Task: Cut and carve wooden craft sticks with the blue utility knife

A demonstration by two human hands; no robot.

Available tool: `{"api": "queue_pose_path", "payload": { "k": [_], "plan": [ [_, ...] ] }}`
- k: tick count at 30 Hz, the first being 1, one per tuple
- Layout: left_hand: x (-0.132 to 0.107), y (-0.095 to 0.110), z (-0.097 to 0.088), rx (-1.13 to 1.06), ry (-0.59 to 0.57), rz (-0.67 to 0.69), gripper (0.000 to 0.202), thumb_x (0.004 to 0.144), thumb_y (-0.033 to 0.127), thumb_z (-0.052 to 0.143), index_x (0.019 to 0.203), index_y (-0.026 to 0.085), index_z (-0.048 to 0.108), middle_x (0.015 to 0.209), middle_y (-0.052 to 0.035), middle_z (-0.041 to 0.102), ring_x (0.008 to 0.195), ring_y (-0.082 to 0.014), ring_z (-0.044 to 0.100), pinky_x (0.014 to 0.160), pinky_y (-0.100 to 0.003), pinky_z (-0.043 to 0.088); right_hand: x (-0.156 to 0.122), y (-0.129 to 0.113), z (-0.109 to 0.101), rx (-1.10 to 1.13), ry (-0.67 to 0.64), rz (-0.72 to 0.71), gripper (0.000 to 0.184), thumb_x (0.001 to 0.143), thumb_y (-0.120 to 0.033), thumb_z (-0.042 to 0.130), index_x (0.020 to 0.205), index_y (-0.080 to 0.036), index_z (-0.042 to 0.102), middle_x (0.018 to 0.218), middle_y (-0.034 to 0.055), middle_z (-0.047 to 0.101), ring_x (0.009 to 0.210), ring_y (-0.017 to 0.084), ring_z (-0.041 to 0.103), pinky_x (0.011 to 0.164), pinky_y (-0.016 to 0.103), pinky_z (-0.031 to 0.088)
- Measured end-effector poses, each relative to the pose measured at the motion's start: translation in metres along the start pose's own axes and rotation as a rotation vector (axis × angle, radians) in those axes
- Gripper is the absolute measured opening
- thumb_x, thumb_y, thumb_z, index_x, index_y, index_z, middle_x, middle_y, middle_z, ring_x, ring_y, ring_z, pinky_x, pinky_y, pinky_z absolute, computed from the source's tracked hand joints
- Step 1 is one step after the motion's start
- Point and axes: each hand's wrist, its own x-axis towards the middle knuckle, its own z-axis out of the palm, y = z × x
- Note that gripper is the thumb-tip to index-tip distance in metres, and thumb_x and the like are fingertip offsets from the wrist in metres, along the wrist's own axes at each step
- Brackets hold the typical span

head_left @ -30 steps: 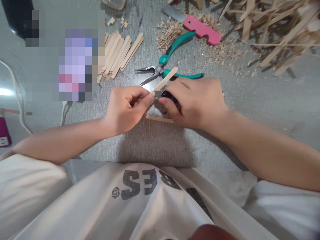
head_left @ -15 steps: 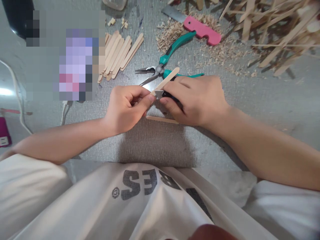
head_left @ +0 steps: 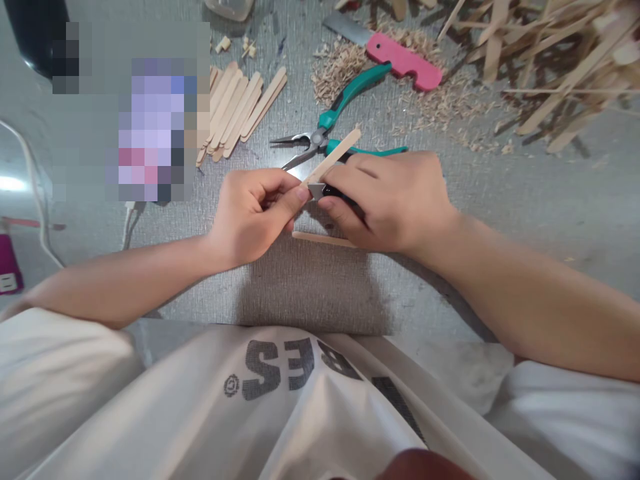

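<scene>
My left hand [head_left: 257,213] pinches the lower end of a wooden craft stick [head_left: 334,159] that slants up to the right. My right hand [head_left: 393,200] is closed around the black handle of a small knife [head_left: 317,191]. Its short, wide blade lies against the stick's edge, close to my left thumb. Beneath the hands a second craft stick [head_left: 320,239] lies on the table, its right end hidden by my right hand. Just beyond my hands, needle-nose pliers [head_left: 319,138] with green handles lie spread open, partly covered by the held stick and my right hand.
A row of craft sticks [head_left: 240,110] lies beyond my left hand. Wood shavings [head_left: 340,70] surround a pink-handled saw [head_left: 405,60]. Jumbled wood strips [head_left: 560,60] fill the far right. A white cable [head_left: 37,180] and a pixelated patch [head_left: 150,120] are at left.
The held stick's upper end has risen slightly and tilted a little steeper. The knife blade has shifted a touch left along it, near my left thumb.
</scene>
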Motion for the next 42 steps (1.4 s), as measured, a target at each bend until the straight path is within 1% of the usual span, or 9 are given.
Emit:
{"api": "queue_pose_path", "payload": {
  "k": [7,16,19,24,26,31,38,40,42],
  "plan": [
    [-0.0007,0.0017,-0.0016,0.062,-0.018,-0.011,0.032,0.105,0.033,0.077,0.075,0.023,0.071,0.055,0.0043,0.06,0.045,-0.0095,0.043,0.045,-0.026,0.034,0.0006,-0.0022,-0.0003,-0.018,-0.025,0.018,0.082,0.12,-0.066,0.018,0.118,-0.021,0.086,0.099,0.0131,0.08,0.073,0.023,0.058,0.067,0.041,0.021],
    [0.0,0.0,-0.0026,0.118,-0.022,0.0,0.041,0.107,0.042,0.08,0.072,0.023,0.069,0.054,0.0037,0.057,0.047,-0.0095,0.044,0.044,-0.026,0.029,-0.0017,-0.0056,-0.0012,-0.009,-0.041,0.07,0.074,0.121,-0.068,0.025,0.119,-0.023,0.084,0.102,0.0143,0.08,0.081,0.026,0.066,0.07,0.04,0.027],
    [-0.0003,0.002,-0.0031,0.137,-0.01,0.008,0.043,0.106,0.043,0.081,0.07,0.023,0.067,0.053,0.0036,0.055,0.047,-0.0094,0.043,0.044,-0.026,0.028,-0.0029,-0.0031,0.0006,-0.004,0.026,0.125,0.076,0.122,-0.066,0.023,0.123,-0.022,0.085,0.108,0.0159,0.083,0.088,0.029,0.071,0.072,0.041,0.031],
    [-0.002,0.0027,-0.0022,0.127,0.019,-0.022,0.035,0.104,0.039,0.082,0.074,0.024,0.074,0.053,0.0028,0.058,0.046,-0.0113,0.047,0.045,-0.028,0.03,-0.0047,0.0039,0.002,0.001,0.233,0.224,0.082,0.124,-0.066,0.019,0.134,-0.017,0.084,0.114,0.0197,0.085,0.1,0.033,0.076,0.076,0.043,0.035],
    [-0.0021,0.0008,-0.0017,0.129,0.031,-0.014,0.034,0.104,0.039,0.082,0.075,0.024,0.074,0.054,0.003,0.058,0.046,-0.0112,0.047,0.046,-0.028,0.031,-0.0053,0.0033,0.0018,0.014,0.203,0.182,0.083,0.123,-0.066,0.018,0.132,-0.018,0.084,0.112,0.0189,0.085,0.095,0.031,0.075,0.074,0.042,0.034],
    [-0.0026,-0.0036,-0.0008,0.149,0.06,-0.009,0.035,0.104,0.041,0.079,0.075,0.024,0.074,0.057,0.0033,0.057,0.049,-0.0106,0.047,0.048,-0.029,0.031,-0.0036,-0.001,-0.0023,0.033,-0.005,0.107,0.073,0.119,-0.064,0.025,0.122,-0.022,0.085,0.104,0.0159,0.085,0.079,0.028,0.069,0.069,0.04,0.024],
    [-0.0035,0.0003,-0.0027,0.313,0.018,0.057,0.04,0.109,0.037,0.073,0.072,0.025,0.069,0.059,0.0023,0.064,0.053,-0.0123,0.051,0.055,-0.034,0.035,0.0009,-0.0002,-0.0073,0.068,-0.063,0.077,0.058,0.115,-0.058,0.038,0.117,-0.024,0.084,0.099,0.0136,0.086,0.077,0.027,0.066,0.068,0.04,0.022],
    [-0.0044,-0.0013,-0.0029,0.336,-0.002,0.068,0.034,0.11,0.036,0.072,0.078,0.025,0.073,0.063,0.0019,0.07,0.055,-0.0136,0.058,0.059,-0.034,0.04,0.0012,-0.0002,-0.0068,0.072,-0.06,0.074,0.056,0.115,-0.057,0.04,0.119,-0.023,0.084,0.098,0.0132,0.085,0.078,0.028,0.067,0.07,0.039,0.024],
    [-0.0055,-0.0046,-0.0031,0.342,0.005,0.071,0.016,0.107,0.032,0.075,0.093,0.027,0.079,0.067,0.0026,0.074,0.059,-0.0151,0.064,0.062,-0.034,0.043,0.0015,-0.0005,-0.0064,0.065,-0.06,0.072,0.054,0.116,-0.056,0.041,0.12,-0.024,0.084,0.098,0.013,0.086,0.08,0.029,0.069,0.071,0.039,0.026]
  ]
}}
